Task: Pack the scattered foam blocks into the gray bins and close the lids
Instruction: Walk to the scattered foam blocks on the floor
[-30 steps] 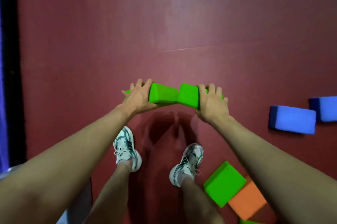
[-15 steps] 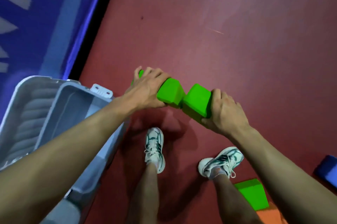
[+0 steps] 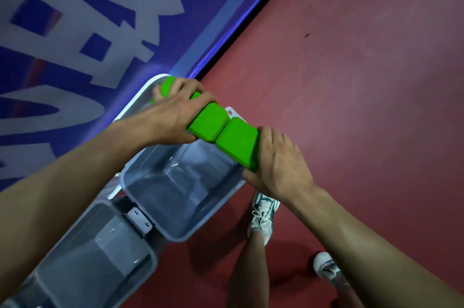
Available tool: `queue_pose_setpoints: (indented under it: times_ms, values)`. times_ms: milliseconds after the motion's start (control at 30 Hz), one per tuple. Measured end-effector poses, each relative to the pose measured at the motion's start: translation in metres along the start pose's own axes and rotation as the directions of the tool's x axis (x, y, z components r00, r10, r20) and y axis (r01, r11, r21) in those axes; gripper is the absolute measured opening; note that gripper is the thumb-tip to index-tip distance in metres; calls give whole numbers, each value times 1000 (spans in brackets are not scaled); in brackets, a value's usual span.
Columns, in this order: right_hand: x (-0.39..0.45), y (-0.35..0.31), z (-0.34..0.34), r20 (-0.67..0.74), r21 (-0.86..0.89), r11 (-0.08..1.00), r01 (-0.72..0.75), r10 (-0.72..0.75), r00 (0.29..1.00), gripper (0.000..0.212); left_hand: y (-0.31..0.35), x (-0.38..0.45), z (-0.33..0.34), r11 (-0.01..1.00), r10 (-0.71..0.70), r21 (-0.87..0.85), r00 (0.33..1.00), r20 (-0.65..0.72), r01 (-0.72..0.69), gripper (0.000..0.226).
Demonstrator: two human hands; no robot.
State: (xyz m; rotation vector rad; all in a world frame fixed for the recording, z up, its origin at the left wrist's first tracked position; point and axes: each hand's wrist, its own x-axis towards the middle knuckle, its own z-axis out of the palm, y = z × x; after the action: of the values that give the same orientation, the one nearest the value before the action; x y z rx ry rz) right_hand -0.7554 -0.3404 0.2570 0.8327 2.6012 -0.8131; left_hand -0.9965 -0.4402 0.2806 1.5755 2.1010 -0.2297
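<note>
My left hand point(image 3: 175, 114) grips a green foam block point(image 3: 208, 124), fingers curled over its top. Pressed end to end against it is a second green foam block point(image 3: 237, 143), which my right hand point(image 3: 278, 164) grips from the right side. Both blocks hang in the air above an open gray bin point(image 3: 175, 220) whose inside looks bare. Its lid point(image 3: 88, 257) lies flipped open toward the lower left, joined by a metal hinge point(image 3: 139, 220).
A blue wall banner point(image 3: 88, 31) with large white characters rises behind the bin, with a black strip at its foot. Red floor point(image 3: 364, 81) spreads to the right. My two white sneakers point(image 3: 263, 212) stand just right of the bin.
I have turned left and carried both green blocks from over the floor to above the open bin. The other scattered blocks have left the view.
</note>
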Motion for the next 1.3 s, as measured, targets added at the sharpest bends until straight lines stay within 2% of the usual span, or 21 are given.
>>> queue_pose_setpoints:
  times_ms: [133, 233, 300, 433, 600, 767, 967, 1300]
  values:
    - [9, -32, 55, -10, 116, 993, 3, -2, 1000, 71, -48, -22, 44, 995, 31, 91, 999, 35, -34, 79]
    - [9, -40, 96, -13, 130, 992, -3, 4, 1000, 68, -64, -24, 76, 992, 24, 125, 999, 28, -27, 79]
    - [11, -38, 122, -22, 154, 988, -17, 20, 1000, 67, -68, -20, 97, 985, 36, 169, 999, 1, -36, 73]
    - [17, -28, 160, -34, 138, 987, -78, 84, 996, 70, -67, -1, 137, 953, 145, 277, 986, -80, -118, 57]
    - [40, -19, 192, -108, 127, 981, -144, 158, 982, 69, -69, 36, 173, 946, 206, 277, 972, -111, -169, 53]
    - [67, -11, 222, -94, 138, 975, -176, 190, 977, 73, -78, 67, 196, 961, 167, 235, 982, -83, -144, 51]
    - [84, 4, 266, -17, 112, 972, -205, 208, 978, 74, -80, 94, 245, 944, 120, 304, 992, 41, -127, 71]
    - [113, 22, 300, 67, 139, 942, -306, 299, 952, 80, -88, 113, 281, 938, 79, 335, 996, 51, -91, 73]
